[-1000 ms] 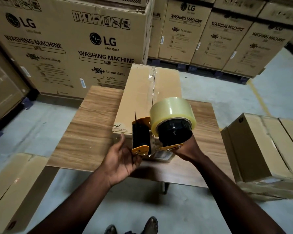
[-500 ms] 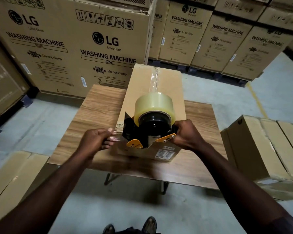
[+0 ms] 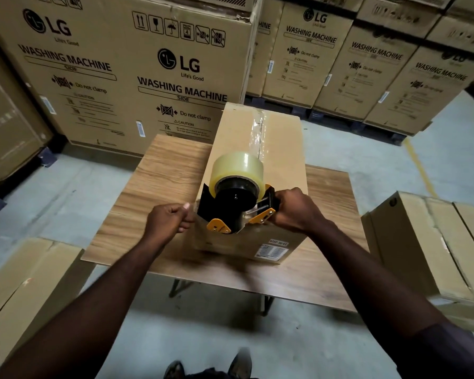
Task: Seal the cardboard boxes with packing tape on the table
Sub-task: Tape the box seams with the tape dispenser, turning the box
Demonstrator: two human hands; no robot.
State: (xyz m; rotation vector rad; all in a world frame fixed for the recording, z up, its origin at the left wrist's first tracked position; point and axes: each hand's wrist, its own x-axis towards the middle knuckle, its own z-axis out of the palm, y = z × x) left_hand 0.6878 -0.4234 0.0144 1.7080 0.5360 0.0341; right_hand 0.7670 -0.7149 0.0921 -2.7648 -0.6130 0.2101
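Two hands meet at the near end of the cardboard box (image 3: 285, 160), which lies on the table (image 3: 162, 176) with its long axis running straight away from the person. Left hand (image 3: 170, 224) is curled tight by the near left corner; whether it pinches a tape end I cannot tell. Just to its right the tape dispenser (image 3: 230, 203) sits on the box top, over the centre seam. Right hand (image 3: 296, 212) wraps the handle, so it looks the one placed to run tape along that seam
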